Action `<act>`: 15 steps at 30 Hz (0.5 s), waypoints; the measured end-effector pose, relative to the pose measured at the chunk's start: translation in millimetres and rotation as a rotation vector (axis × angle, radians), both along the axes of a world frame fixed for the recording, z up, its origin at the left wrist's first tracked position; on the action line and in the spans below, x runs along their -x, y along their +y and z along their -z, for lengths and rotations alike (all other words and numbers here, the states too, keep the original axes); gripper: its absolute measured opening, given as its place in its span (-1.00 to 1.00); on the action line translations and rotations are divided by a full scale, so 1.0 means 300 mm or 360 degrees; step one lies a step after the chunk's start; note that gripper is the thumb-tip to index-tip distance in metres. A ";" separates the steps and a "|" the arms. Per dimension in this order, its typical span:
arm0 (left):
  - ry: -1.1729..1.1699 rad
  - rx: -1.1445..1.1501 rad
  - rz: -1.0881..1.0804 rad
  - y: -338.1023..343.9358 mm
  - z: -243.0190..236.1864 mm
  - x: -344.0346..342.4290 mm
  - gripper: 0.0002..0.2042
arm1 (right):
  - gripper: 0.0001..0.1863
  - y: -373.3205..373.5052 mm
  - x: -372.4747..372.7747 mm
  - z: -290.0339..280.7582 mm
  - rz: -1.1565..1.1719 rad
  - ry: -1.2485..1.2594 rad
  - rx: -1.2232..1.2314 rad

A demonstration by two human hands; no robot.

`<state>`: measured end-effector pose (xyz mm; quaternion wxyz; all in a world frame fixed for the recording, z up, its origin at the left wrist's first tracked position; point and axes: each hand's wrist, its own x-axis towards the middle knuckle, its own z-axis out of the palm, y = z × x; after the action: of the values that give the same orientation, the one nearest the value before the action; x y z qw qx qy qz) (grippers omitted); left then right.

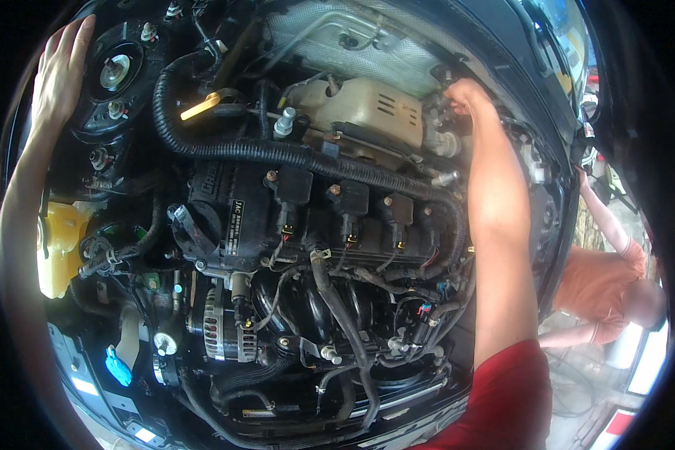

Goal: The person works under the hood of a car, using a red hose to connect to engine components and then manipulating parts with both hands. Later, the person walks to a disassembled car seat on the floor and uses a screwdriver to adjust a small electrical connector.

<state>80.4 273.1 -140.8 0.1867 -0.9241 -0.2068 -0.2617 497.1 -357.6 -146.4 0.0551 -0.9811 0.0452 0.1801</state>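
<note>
Clock is the head view's. Engine [316,217] at centre. Right hand [469,96] between 1 and 2 o'clock, just off the 3 o'clock end of the tan heat shield [382,105]; grip curled, can't tell what it has hold of, if anything. Left hand [58,73] at 10 o'clock, grip flat, fingers straight, empty, strut mount [114,73] just beside it. Yellow reservoir [58,247] at 9.

Yel. tank [61,244] & blue cap [117,367]
</note>
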 end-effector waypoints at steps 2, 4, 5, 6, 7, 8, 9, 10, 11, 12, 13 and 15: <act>-0.0020 -0.0011 0.0067 -0.078 -0.031 -0.026 -0.47 | -0.73 -0.017 -0.018 0.006 -0.0004 -0.0008 -0.0005; 0.0165 -0.0307 0.0208 -0.143 -0.102 0.008 -0.46 | -0.72 -0.035 -0.031 0.013 -0.0057 0.0023 -0.0052; 0.0210 0.0176 -0.0105 -0.236 -0.067 0.024 -0.62 | -0.73 -0.037 -0.037 0.020 -0.0033 0.0018 -0.0134; 0.0143 0.0058 0.0138 -0.229 -0.116 0.036 -0.62 | -0.75 -0.029 -0.057 0.018 -0.0133 0.0113 0.0094; 0.0203 0.0131 0.0149 -0.245 -0.145 0.037 -0.61 | -0.80 -0.018 -0.077 0.028 -0.0022 0.0092 0.0181; 0.0195 0.0045 0.0167 -0.254 -0.156 0.035 -0.60 | -0.83 -0.024 -0.092 0.041 0.0063 0.0063 0.0108; 0.0165 -0.0026 0.0207 -0.259 -0.158 0.033 -0.60 | -0.83 -0.034 -0.102 0.060 0.0208 0.0057 -0.0078; 0.0165 -0.0049 0.0227 -0.254 -0.157 0.035 -0.59 | -0.83 -0.046 -0.115 0.072 0.0241 0.0062 -0.0141; 0.0158 -0.0072 0.0254 -0.248 -0.158 0.026 -0.59 | -0.82 -0.065 -0.125 0.092 0.0209 -0.0011 -0.0143; 0.0138 -0.0090 0.0282 -0.241 -0.150 0.022 -0.58 | -0.80 -0.081 -0.132 0.107 0.0175 -0.0085 -0.0151; 0.0152 -0.0083 0.0256 -0.237 -0.142 0.022 -0.58 | -0.78 -0.097 -0.139 0.119 0.0127 -0.0168 -0.0093; 0.0184 -0.0082 0.0204 -0.227 -0.139 0.023 -0.58 | -0.70 -0.122 -0.152 0.120 0.0050 -0.0147 -0.0037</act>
<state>73.6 205.0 -99.0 0.2048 -0.9439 -0.1293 -0.2246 542.9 -394.3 -182.4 0.0713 -0.9868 0.0559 0.1341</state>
